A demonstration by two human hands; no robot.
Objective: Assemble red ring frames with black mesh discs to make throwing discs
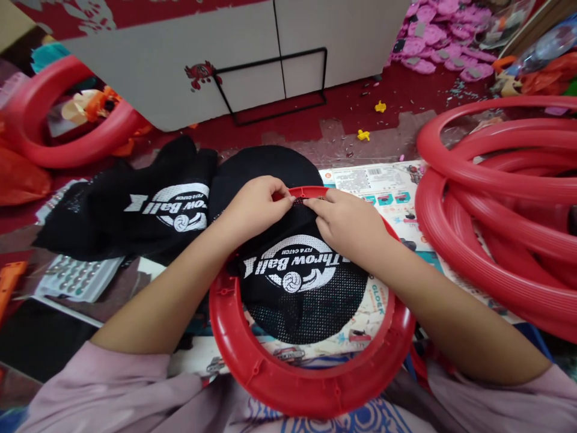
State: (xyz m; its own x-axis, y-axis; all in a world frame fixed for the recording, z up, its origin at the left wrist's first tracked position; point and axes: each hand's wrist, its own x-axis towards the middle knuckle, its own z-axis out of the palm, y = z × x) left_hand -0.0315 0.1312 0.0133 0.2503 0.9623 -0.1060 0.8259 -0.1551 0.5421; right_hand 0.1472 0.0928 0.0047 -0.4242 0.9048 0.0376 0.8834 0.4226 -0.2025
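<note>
A red plastic ring [306,388], its hollow ribbed side up, rests at my lap and on the printed cardboard. Black mesh fabric [311,313] with a white "Throw Ball" print lies across its opening, and its upper edge meets the ring's far rim. At that edge my left hand [259,207] is closed, thumb and fingers pinching the mesh. Opposite it, my right hand [349,225] presses its fingertips on the same edge, with the thumb tucked below. The exact contact under the fingertips is partly hidden.
More black mesh pieces [180,207] lie to the left, beside a clear tray of small metal parts [74,278]. Red rings [487,240] are stacked at the right. A white panel [243,72] with a black wire frame [270,60] stands ahead. Pink pieces [433,36] are heaped behind.
</note>
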